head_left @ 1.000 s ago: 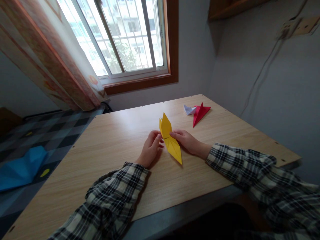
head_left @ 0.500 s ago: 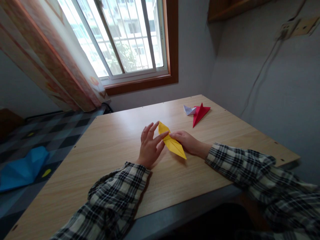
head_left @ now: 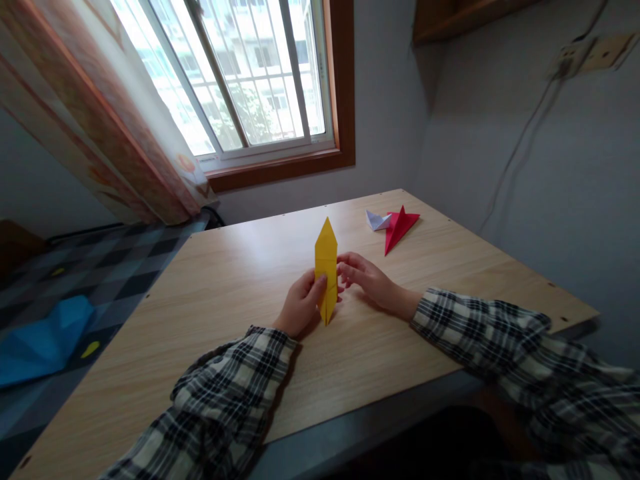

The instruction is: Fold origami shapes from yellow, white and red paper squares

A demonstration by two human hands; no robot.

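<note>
1. Well to the left of both hands, down on the checked floor, lies a blue sheet (head_left: 43,340), creased and slack, with a small yellow scrap just beside it.
2. The left hand (head_left: 300,307) is closed on the yellow fold (head_left: 326,267), thumb pressed to its lower half, knuckles resting near the table (head_left: 225,293).
3. The yellow fold stands between the 2 hands, upright, its long axis running from a tip near the table up to a sharp point above the fingers. It is a narrow, flat diamond of crisp matte paper with a centre crease.
4. The left hand carries it; it is the nearer hand, wrapped round the left edge.
5. The right hand (head_left: 367,280) sits just to the right, fingers curled and pinching at the fold's right edge around mid-height; whether the tips truly grip or only touch I cannot tell.
6. Beyond the right hand, well apart toward the far corner, lie 2 more folded pieces, touching: a small white fold (head_left: 376,221) and a pointed red fold (head_left: 399,228), both flat on the pale wood-grain top.
7. Both sleeves are soft plaid cloth.
</note>
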